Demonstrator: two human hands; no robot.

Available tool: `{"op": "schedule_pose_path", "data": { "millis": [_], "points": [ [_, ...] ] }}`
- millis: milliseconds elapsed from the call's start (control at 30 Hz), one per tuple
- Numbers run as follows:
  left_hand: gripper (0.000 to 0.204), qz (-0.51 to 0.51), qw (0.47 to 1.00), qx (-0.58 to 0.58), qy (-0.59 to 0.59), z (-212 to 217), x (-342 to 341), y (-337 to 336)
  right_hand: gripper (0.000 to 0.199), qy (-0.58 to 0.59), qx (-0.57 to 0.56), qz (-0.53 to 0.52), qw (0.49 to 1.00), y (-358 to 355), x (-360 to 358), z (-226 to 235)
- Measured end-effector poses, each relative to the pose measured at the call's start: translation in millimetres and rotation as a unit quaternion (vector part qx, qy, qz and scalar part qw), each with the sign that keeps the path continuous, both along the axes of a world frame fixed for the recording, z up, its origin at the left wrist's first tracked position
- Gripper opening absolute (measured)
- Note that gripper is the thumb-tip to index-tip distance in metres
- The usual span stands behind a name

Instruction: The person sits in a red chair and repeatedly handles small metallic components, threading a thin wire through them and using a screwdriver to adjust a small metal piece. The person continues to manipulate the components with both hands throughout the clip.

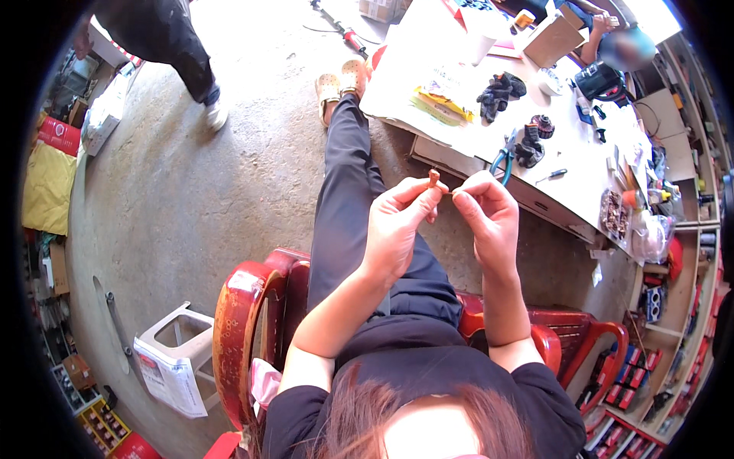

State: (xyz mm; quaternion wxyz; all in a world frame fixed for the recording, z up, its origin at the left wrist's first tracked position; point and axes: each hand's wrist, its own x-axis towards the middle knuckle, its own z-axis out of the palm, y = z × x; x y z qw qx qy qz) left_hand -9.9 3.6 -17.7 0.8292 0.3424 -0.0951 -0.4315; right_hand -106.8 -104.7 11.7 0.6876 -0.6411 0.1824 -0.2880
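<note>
My left hand [399,226] is raised over my lap with thumb and fingers pinched around a small copper-brown piece [433,177], whose knobbed end sticks up. Close beside it, my right hand [489,218] has thumb and forefinger pressed together near the piece's lower side; whatever they grip is too small to name. On the table edge just beyond lie teal-handled pliers [501,162] and dark gloves [501,93]. A small screwdriver [552,175] rests further right.
The white-topped table [474,141] stands ahead to the right, with a cardboard box [553,37] and a yellow packet [443,103]. Red chair arms [243,336] flank me. A pale stool [180,336] is at left. One person walks upper left; another is at the table's far end.
</note>
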Motion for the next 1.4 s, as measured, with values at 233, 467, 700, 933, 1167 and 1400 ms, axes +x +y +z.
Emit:
{"op": "schedule_pose_path", "data": {
  "millis": [233, 467, 700, 933, 1167, 1400],
  "points": [
    [0.014, 0.058, 0.992, 0.04, -0.105, 1, -1, -1, 0.007, 0.017, 0.049, 0.058, 0.997, 4, -2, 14],
    [0.016, 0.155, 0.937, 0.107, -0.295, 2, -3, -5, 0.009, 0.049, 0.042, 0.006, 0.998, 7, 6, 8],
    [0.017, 0.162, 0.94, 0.1, -0.282, 2, -4, -6, 0.011, 0.01, -0.112, -0.012, 0.994, 6, 8, 1],
    [0.022, 0.172, 0.904, 0.145, -0.364, 3, -2, -4, 0.012, 0.047, -0.151, -0.041, 0.987, 8, 13, 1],
    [0.025, 0.198, 0.871, 0.149, -0.423, 9, -1, -3, 0.014, 0.051, -0.095, -0.057, 0.993, 7, 15, 1],
    [0.023, 0.15, 0.888, 0.138, -0.412, 7, 5, 0, 0.016, 0.047, -0.057, -0.016, 0.997, 3, 15, 0]
  ]
}}
